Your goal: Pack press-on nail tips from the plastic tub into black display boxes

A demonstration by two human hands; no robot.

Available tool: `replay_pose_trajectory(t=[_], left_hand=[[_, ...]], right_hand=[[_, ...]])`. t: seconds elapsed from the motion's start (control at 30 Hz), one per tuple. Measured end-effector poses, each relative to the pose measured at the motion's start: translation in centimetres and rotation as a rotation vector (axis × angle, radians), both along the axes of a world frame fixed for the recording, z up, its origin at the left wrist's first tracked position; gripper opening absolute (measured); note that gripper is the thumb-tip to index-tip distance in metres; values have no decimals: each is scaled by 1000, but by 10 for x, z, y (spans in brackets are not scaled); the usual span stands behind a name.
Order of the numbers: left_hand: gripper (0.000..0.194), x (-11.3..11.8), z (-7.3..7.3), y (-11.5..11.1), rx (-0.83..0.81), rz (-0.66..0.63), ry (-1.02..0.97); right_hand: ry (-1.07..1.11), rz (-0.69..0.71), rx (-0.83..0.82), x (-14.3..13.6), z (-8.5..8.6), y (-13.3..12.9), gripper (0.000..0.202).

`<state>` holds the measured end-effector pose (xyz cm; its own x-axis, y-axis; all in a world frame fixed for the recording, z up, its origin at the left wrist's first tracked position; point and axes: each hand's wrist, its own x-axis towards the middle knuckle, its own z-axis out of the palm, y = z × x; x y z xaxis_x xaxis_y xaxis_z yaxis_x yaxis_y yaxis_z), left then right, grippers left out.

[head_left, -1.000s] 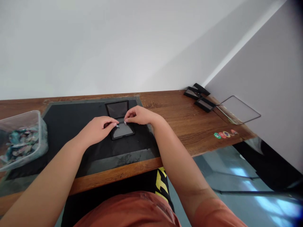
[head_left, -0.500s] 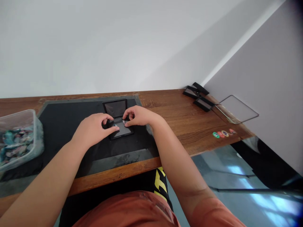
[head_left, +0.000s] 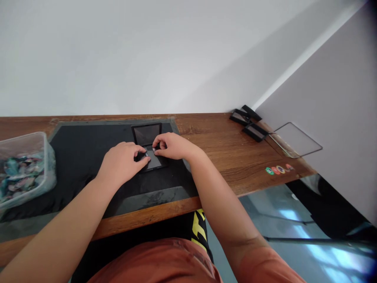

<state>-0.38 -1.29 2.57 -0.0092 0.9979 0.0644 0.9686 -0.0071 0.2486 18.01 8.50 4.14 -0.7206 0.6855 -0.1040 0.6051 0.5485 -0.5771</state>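
Using the open case as landmark: it sits on the black mat, lid tilted up on its far side.

Left to right. Clear tub, well left of the case, part filled with small mixed scraps; looks thin-walled and light, so we'd lift by the rim. Inside the case's left part: a small pale bit at our left fingertips. Reads light, maybe slick, too small to judge soft or stiff; we'd pinch it by its edges. The case itself looks like stiff, light plastic; we'd steady it by the base frame and go easy on the hinge, likely its weak spot. Second pale bit near the hinge, right of the first; same handling guess. Right of the case, well apart on the desk: more black cases, then stickers.

Poses. Left hand comes in from the case's left, palm down, wrist low; thumb over the base, index curled above it, narrow gap. Grip on the bit: can't tell. Right hand comes in from the case's right, back of hand up, thumb and index nearly closed around the second bit; firm hold or just contact, can't tell.
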Motion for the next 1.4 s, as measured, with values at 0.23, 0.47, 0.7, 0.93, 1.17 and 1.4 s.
replay_pose_trajectory(t=[0.23,0.47,0.7,0.93,1.17,1.4], left_hand=[[36,0,-2,0,3,-35,-4],[30,-7,4,2,74,5,-86],[28,-14,6,2,196,-22,-149],[27,-20,7,5,27,47,-132],[31,-20,7,6,-33,78,-116],[35,-25,4,6,-68,59,-115]], right_hand=[[-10,-1,20,-2,1,-1,17],[19,-1,33,1,2,-1,16],[99,50,45,4,2,1,17],[71,27,48,2,3,1,19],[9,-4,15,2,6,-1,18],[54,21,54,-5,-6,2,20]])
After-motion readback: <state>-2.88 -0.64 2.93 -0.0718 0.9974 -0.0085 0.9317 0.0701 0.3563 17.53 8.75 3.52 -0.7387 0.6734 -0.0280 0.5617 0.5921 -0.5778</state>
